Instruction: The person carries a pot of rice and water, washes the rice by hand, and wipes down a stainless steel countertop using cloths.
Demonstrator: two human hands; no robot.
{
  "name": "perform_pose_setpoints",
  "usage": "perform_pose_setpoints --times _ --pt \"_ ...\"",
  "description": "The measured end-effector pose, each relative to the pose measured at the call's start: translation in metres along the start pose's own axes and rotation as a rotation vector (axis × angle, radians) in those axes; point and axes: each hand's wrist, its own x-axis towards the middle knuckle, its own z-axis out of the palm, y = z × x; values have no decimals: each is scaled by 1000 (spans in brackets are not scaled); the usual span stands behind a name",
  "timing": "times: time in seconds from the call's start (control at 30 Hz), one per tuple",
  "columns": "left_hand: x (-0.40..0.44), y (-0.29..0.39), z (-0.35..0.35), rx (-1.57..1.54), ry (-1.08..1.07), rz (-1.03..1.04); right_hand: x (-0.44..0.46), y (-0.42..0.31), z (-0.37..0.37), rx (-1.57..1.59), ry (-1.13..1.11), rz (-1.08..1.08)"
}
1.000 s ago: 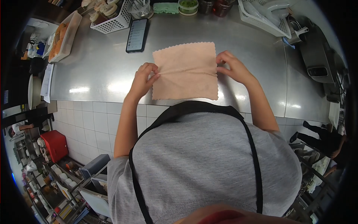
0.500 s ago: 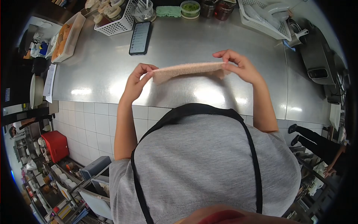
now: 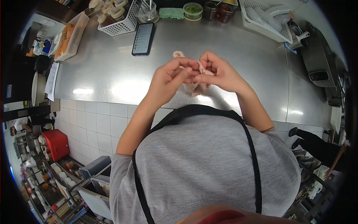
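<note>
A pale pink cloth (image 3: 191, 89) is bunched between my two hands above the steel counter (image 3: 112, 71). One rolled end of it sticks out above my left hand (image 3: 167, 80), and a loose part hangs below the fingers. The left fingers are curled closed round the cloth. My right hand (image 3: 222, 74) pinches another part of it between thumb and fingers. The fingertips of both hands nearly meet, and much of the cloth is hidden behind them.
A phone (image 3: 143, 39) lies beyond my hands. Along the back stand a white basket of jars (image 3: 119, 27), a folded green cloth (image 3: 171, 13), a tub of green food (image 3: 192, 11) and a basket of plastic bags (image 3: 266, 22). At left is a bread tray (image 3: 73, 37).
My hands have come together from wide apart. The cloth, stretched between them before, is now gathered and folded in the middle.
</note>
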Motion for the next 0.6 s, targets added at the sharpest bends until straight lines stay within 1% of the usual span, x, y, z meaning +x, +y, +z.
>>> perform_pose_setpoints --times 0.07,0.13,0.17,0.2,0.27,0.33,0.4,0.43,0.5,0.53,0.6 --pt "2 4 -2 35 -6 -21 0 -1 -1 48 -49 -11" --pt "7 6 -15 899 23 421 0 -5 -7 6 -72 -41" --pt "9 -1 -20 815 -27 367 -1 -6 -10 -36 -94 -70" --pt "12 -6 -27 815 -23 366 1 -5 -17 -36 -97 -70" --pt "19 -12 -38 744 -97 261 7 -4 -30 -224 -37 -115" --pt "23 -7 -33 729 -71 254 7 -14 -32 -242 -12 -148" --pt "25 -5 -29 841 -37 382 6 -16 -36 -394 31 -167" --pt "24 -9 -29 840 -34 381 5 -13 -37 -394 28 -166" --pt "19 -26 -32 967 -50 424 1 3 -40 -403 -21 -139" --pt "15 -37 -34 966 -47 422 -3 11 -38 -402 -23 -138" --pt "-1 -64 -37 1128 -129 346 -14 27 -29 -662 -154 17"
